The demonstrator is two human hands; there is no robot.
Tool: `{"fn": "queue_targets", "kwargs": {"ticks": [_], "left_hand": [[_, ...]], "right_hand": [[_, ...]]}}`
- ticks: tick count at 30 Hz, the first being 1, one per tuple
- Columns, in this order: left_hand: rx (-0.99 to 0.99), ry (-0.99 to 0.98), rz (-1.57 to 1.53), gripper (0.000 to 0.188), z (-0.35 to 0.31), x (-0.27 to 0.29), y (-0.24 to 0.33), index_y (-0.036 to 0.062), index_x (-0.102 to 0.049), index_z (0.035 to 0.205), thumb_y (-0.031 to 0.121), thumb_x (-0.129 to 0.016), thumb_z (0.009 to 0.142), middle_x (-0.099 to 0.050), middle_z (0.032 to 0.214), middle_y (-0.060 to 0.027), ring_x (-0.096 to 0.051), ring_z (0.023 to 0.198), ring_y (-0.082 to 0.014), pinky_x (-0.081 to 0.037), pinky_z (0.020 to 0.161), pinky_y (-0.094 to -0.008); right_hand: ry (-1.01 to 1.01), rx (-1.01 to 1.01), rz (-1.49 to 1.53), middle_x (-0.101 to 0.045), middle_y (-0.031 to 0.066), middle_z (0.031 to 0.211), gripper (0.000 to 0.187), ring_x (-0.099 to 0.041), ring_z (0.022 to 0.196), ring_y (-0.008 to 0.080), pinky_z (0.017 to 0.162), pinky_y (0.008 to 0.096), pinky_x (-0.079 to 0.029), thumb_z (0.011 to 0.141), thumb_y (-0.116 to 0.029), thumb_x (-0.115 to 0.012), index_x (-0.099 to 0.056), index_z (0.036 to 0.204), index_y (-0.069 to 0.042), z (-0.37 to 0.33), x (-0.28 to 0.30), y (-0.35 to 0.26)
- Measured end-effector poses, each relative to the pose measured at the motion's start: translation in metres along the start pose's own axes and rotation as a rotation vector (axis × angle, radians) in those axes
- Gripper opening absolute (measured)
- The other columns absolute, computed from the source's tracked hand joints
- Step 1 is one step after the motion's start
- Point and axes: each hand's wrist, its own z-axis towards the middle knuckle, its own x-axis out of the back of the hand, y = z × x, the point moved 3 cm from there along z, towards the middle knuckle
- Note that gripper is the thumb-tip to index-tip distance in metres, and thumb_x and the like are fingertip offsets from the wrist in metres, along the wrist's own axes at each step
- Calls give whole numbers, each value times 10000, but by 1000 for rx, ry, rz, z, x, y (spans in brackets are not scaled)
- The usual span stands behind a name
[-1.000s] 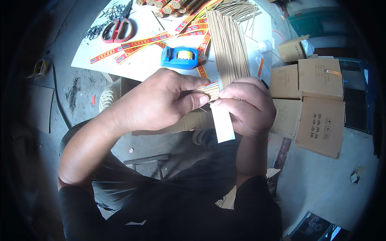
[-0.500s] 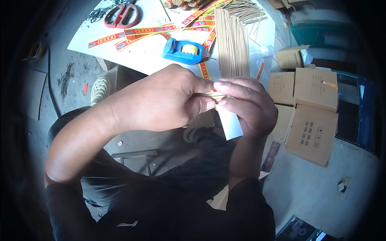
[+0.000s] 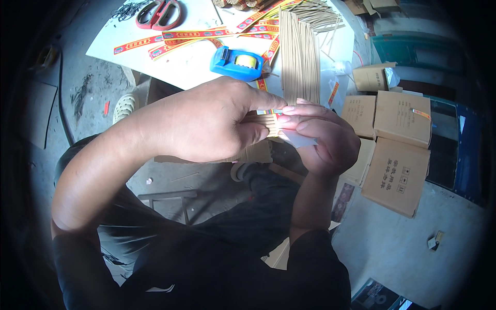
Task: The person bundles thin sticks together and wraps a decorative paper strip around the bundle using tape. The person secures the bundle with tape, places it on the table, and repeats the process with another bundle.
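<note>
A small bundle of thin tan incense sticks (image 3: 262,121) lies crosswise between my hands, just off the near edge of the table. My left hand (image 3: 206,121) is closed around the bundle, thumb below and index finger stretched along the top. The fingers of my right hand (image 3: 330,135) are bent over its right part and press a paper strip (image 3: 298,138) against the sticks. The strip's pale underside sticks out below those fingers, and a bit of red and yellow shows between the hands. Both palms hide most of the bundle.
On the white table (image 3: 113,44) lie loose incense sticks (image 3: 299,57), a blue tape dispenser (image 3: 227,63), red-handled scissors (image 3: 159,14) and red-yellow paper strips (image 3: 196,34). Cardboard boxes (image 3: 395,168) stand on the floor at the right. Below my arms is a low stool frame (image 3: 170,196).
The strip's pale end, which hung down below my right hand, is now folded up closer to the sticks under my fingers. More of the bundle shows between my hands.
</note>
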Motion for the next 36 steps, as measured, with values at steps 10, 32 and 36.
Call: {"fn": "queue_targets", "kwargs": {"ticks": [10,32,36], "left_hand": [[157,-8,-230,305,1,2,-1,18,-719,1302,186,-636,1062,-747,920,-146,-710,838,-221,-566,810,-349],[17,154,-261,301,3,-12,-18,-18,-776,1189,176,-711,968,-746,882,-204,-747,795,-279,-597,792,-373],[36,155,-218,305,1,-9,-12,-25,-773,1188,172,-707,966,-745,885,-205,-749,800,-280,-597,795,-374]], "right_hand": [[20,39,8,-807,80,886,99,-808,870,265,825,396,-677,830,-29,-811,-765,913,-57,-6,0,11],[64,59,-6,-784,52,904,155,-795,868,269,762,378,-678,791,-17,-828,-723,877,-92,-6,-8,3],[37,104,-37,-772,55,904,163,-783,869,272,767,391,-676,771,-16,-823,-731,883,-91,-2,-5,2]]}}
